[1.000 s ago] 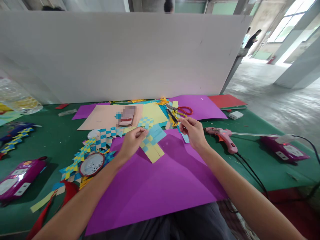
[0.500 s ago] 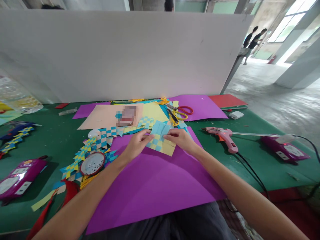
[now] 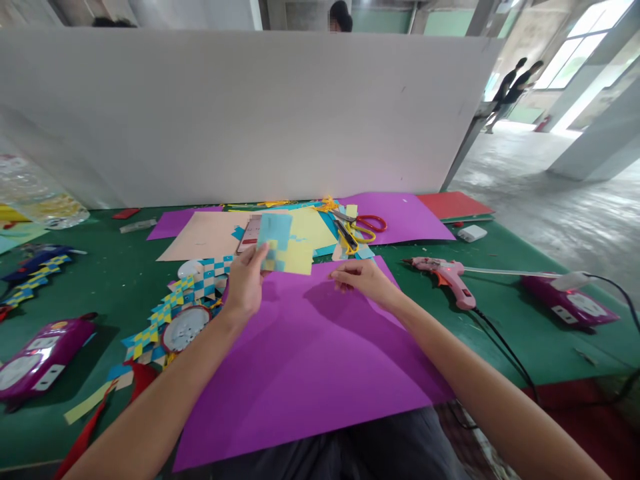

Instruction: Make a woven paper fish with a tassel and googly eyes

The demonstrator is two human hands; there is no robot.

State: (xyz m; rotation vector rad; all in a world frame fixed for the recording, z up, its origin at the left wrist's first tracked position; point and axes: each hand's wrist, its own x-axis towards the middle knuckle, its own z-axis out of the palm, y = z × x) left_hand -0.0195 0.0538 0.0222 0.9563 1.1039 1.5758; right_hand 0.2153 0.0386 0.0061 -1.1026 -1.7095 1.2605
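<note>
Gripping the L-shaped piece of woven blue and pale-yellow paper [image 3: 280, 245] by its checkered corner, my left hand [image 3: 245, 283] has its thumb and fingers closed at the lower left edge. My right hand [image 3: 363, 277] is at the other side, its fingers bent inward and apart from the paper; I cannot tell whether anything small sits between those tips. From them, the piece lies to the left and slightly farther off. It has no single long axis: the blue limb points up and away, while the yellow limb runs sideways toward my right fingertips, near but not touching. My left hand is the nearer one, being already on it. In the gap I see only the large, smooth purple paper sheet [image 3: 310, 373] beneath.

Behind the piece, a flat phone in a reddish case [image 3: 249, 237] is partly covered, with a broad peach paper sheet [image 3: 193, 235] to its left. Beyond my right hand lie red-handled metal scissors [image 3: 371, 222] and yellow-handled scissors [image 3: 367, 233], close together. Farther right, the pink plastic glue gun [image 3: 453, 273] rests on the green tabletop [image 3: 400, 320]. Beside my left forearm crowd blue-and-yellow checkered paper strips [image 3: 167, 308] and a round white dish with a red rim [image 3: 186, 328].
</note>
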